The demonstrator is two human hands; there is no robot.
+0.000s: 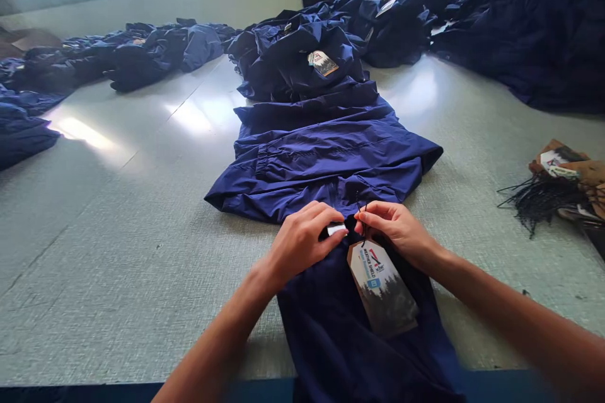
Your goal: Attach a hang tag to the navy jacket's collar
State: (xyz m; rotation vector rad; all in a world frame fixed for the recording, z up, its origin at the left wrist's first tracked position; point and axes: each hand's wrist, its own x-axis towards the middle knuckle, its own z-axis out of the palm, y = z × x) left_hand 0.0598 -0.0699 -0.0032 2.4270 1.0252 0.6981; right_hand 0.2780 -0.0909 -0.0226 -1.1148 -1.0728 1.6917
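A navy blue jacket [321, 160] lies across the table in front of me, its lower part hanging over the near edge. My left hand [309, 239] is closed, pinching a small white label [337, 228] at the jacket's neck. Close beside it, my right hand [394, 227] pinches the thin black string [363, 227] of a hang tag between thumb and fingertips. The hang tag [382, 289], printed "Weather Shield" over a dark forest picture, rests on the navy fabric below my right hand. Exactly where the string passes at the neck is hard to see.
A bundle of hang tags [562, 160] with black strings [532, 198] lies at the right. Behind the jacket sits a heap of navy garments [302, 56], one bearing a tag [322, 63]. More garments pile up at the left [142, 60] and far right [534, 44] of the pale table [142, 252].
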